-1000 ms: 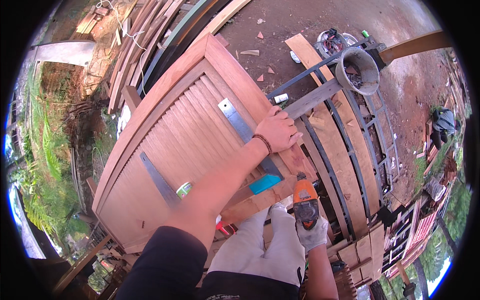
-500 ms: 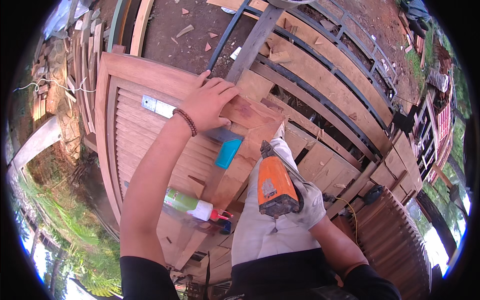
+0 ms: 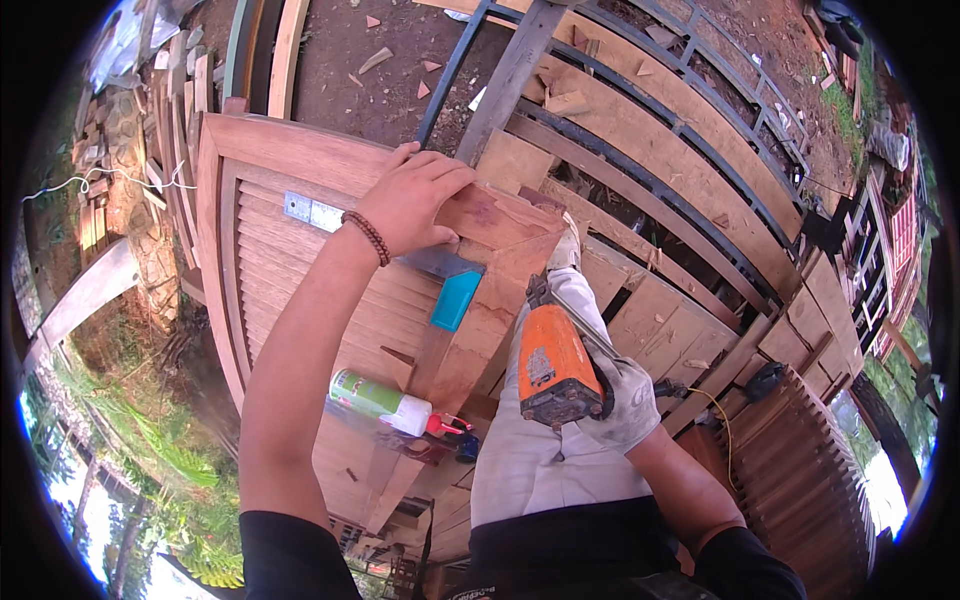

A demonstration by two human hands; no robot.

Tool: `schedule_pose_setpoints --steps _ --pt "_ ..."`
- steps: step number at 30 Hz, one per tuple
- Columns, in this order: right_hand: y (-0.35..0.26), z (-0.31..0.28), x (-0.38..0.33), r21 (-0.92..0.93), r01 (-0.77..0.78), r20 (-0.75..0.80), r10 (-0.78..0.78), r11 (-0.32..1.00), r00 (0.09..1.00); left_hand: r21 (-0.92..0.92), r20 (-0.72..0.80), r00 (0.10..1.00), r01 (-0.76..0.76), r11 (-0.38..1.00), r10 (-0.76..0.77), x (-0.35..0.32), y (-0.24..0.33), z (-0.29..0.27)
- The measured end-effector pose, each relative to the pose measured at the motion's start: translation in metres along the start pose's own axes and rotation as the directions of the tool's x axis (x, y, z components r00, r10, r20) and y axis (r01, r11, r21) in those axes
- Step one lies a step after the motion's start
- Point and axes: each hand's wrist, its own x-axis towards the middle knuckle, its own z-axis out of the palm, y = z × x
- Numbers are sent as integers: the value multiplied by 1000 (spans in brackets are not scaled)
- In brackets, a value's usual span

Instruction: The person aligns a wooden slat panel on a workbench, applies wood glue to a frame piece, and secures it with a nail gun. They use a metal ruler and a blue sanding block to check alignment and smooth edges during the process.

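- Louvred wooden door panel point(image 3: 300, 260): it lies flat across the trestle frame point(image 3: 640, 170) of metal bars and planks, its top rail and right stile meeting in a corner close in front of the person's body. The slats run across the middle of the panel; a small bright metal plate point(image 3: 312, 211) sits on the slats near the top rail.
- Left hand point(image 3: 420, 200): spread flat, palm down, fingers only slightly curled, pressing on the top rail right by that near corner. It grips nothing; it pins the frame down. A beaded bracelet point(image 3: 367, 236) is on the wrist.
- Right hand point(image 3: 620, 400): gloved and closed round the grip of an orange power tool point(image 3: 553, 365), which points nose-first at the outer edge of the stile, just below the corner. Whether the nose touches the wood I cannot tell; the tip is hidden behind the tool body.
- Around it: a turquoise-handled flat tool point(image 3: 452, 296) lies on the slats just beside the left hand, its blade running under the palm. A green-and-white bottle point(image 3: 378, 398) lies lower down along the stile, with a small red item just past its cap.
- Step in hand, as I judge it: fastening the corner joint, one hand steadying the frame while the tool is lined up on the stile's edge.
- What the next move calls for: keeping the tool square to the edge and the nose seated firmly, with steady downward pressure from the left hand so the joint stays tight, and fingers kept clear of the line of the tool.
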Motion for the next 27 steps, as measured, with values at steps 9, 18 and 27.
schedule_pose_setpoints --steps 9,18,27 --pt "-1 -8 11 56 4 12 -5 998 1000 -31 -159 983 91 995 -95 -15 -1 -3" --pt "2 -28 43 66 -117 42 115 991 993 -184 -586 611 539 822 -532 -21 -43 15" --pt "-33 -40 84 -115 -151 227 174 982 958 -205 -612 605 501 841 -510 -16 -39 16"
